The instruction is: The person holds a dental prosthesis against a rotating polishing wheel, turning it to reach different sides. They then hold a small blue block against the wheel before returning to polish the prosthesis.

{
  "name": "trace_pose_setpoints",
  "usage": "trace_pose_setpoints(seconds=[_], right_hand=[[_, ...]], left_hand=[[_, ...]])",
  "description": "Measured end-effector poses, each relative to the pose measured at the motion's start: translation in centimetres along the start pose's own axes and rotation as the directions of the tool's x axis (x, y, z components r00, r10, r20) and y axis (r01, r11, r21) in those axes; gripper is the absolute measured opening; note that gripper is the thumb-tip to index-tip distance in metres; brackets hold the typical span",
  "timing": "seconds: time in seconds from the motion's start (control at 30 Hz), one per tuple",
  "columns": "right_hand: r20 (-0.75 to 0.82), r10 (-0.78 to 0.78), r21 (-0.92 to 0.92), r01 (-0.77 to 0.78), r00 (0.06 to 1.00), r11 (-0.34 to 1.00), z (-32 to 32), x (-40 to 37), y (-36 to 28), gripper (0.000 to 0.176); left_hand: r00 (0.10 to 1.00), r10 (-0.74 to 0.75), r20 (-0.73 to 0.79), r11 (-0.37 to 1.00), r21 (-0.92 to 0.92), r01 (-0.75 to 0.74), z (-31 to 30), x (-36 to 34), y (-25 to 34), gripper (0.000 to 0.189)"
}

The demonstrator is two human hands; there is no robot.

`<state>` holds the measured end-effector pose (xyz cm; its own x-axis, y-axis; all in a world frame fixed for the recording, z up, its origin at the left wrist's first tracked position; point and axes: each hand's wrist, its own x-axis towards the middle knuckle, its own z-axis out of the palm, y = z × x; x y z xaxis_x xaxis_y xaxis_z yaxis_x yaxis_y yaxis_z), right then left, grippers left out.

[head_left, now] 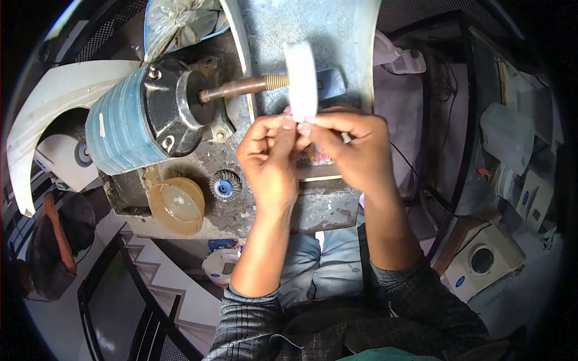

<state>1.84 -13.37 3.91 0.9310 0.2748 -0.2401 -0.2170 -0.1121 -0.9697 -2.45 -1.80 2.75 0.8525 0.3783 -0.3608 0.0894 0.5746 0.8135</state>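
Observation:
A white buffing wheel [302, 81] sits on the threaded end of the spindle [241, 89], which comes out of a blue and black motor [144, 114]. Right below the wheel's lower edge, my left hand [269, 153] and my right hand [359, 147] meet with their fingertips close together. The thumb and fingers of each hand are pinched. Whatever small thing they hold at the wheel is mostly hidden by the fingers, and I cannot make out its kind.
On the bench stand a yellowish bowl of cloudy liquid [176, 206] and a round bristle brush wheel [225, 186] with a blue hub. A pale hood [241, 36] surrounds the wheel; a blue object [331, 83] lies behind it. Another person's arm [57, 231] shows at far left.

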Motion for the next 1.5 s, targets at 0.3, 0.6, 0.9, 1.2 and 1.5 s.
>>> trace_pose_setpoints(seconds=[0.3, 0.6, 0.9, 1.2, 1.5], right_hand=[[0.2, -0.687, -0.416, 0.696, 0.698, 0.586, -0.1, -4.6, -3.3, 0.033], [0.115, -0.652, -0.408, 0.634, 0.749, 0.657, -1.4, -8.1, -9.5, 0.035], [0.243, -0.148, 0.452, 0.023, 0.959, 0.892, 1.1, -12.9, -14.7, 0.016], [0.323, -0.119, 0.353, -0.004, 0.939, 0.935, 0.6, -14.6, -18.4, 0.013], [0.304, -0.088, 0.343, -0.023, 0.949, 0.939, 1.6, -15.6, -20.5, 0.012]], left_hand=[[0.984, 0.084, 0.158, 0.994, 0.059, -0.095, -0.3, -5.8, 5.0, 0.017], [0.941, 0.296, 0.164, 0.94, 0.124, -0.317, 1.0, -9.6, 10.8, 0.014], [0.854, 0.453, 0.255, 0.759, 0.392, -0.519, 2.4, -14.5, 14.8, 0.012], [0.901, 0.392, 0.188, 0.877, 0.22, -0.428, 3.6, -17.2, 17.2, 0.005], [0.85, 0.486, 0.206, 0.843, 0.148, -0.518, 3.5, -18.0, 18.1, 0.004]])
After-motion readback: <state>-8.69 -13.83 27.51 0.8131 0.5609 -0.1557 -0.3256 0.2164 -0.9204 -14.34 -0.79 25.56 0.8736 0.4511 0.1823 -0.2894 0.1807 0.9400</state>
